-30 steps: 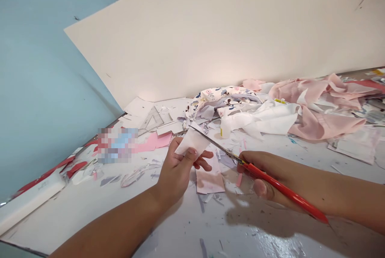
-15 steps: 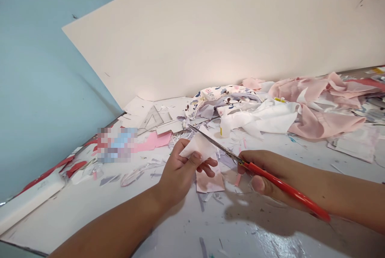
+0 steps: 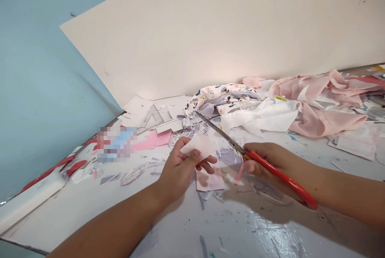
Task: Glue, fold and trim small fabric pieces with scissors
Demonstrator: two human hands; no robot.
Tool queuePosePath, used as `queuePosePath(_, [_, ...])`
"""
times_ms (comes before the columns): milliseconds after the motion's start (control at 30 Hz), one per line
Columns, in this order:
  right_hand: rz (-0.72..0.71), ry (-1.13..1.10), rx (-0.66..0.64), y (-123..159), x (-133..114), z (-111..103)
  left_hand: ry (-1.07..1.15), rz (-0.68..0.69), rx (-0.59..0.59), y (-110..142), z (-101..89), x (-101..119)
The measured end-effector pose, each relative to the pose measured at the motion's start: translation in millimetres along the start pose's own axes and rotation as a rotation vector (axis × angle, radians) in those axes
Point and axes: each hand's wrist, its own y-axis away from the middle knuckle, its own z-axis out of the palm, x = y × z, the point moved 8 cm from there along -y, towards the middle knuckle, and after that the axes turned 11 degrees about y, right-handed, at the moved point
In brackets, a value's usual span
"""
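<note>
the left hand (image 3: 180,170) is partly curled, pinching a small white piece (image 3: 199,146) between thumb and index finger, the other fingers loosely bent behind it. the right hand (image 3: 279,158) is closed around the red handles of the scissors (image 3: 258,162), whose blades look together and point past the white piece, apart from it. a pale pink piece (image 3: 209,181) lies on the table (image 3: 168,226) below the left fingers. beyond the blades, beside the white cloth (image 3: 267,117), is a small pale thing with a yellow mark (image 3: 225,127), possibly a bottle; its contents cannot be told. patterned cloth (image 3: 231,93) and pink cloth (image 3: 327,119) are heaped against the white panel (image 3: 210,37).
</note>
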Motion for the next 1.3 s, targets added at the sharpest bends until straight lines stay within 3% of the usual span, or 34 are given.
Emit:
queuePosePath(133, [0.155,0.311,0.040,-5,14,-8,0.042,0.040,0.090,-6,-15.7,3])
queuePosePath(267, [0.194,0.579,0.066,-7,18,-12,0.038,0.050,0.198,-10,-31.9,7])
queuePosePath(400, [0.205,0.718,0.110,-9,25,-14,-0.151,-0.065,0.155,-15,-27.7,3])
queuePosePath(533, [0.248,0.929,0.302,-7,23,-33,-0.401,-0.121,0.122,-18,-26.6,-1])
queuePosePath(600, [0.173,1.004,0.429,-4,10,-39,-0.497,-0.095,0.111,-20,-28.2,0])
queuePosePath(667, [-0.039,0.976,0.481,-2,-8,-32,-0.535,-0.064,0.103,-22,-29.2,1])
queuePosePath(767, [-0.402,0.771,0.342,1,-29,-2,-0.383,-0.092,0.098,-25,-28.1,-5])
queuePosePath(900, [-0.574,0.648,0.164,2,-32,29,-0.102,-0.189,0.135,-27,-24.0,-17])
queuePosePath(1067, [-0.610,0.577,0.130,3,-36,32,-0.066,-0.166,0.156,-28,-20.1,-17])
queuePosePath(1300, [-0.340,0.649,0.313,-2,-26,13,-0.074,-0.133,0.176,-25,-22.1,-18])
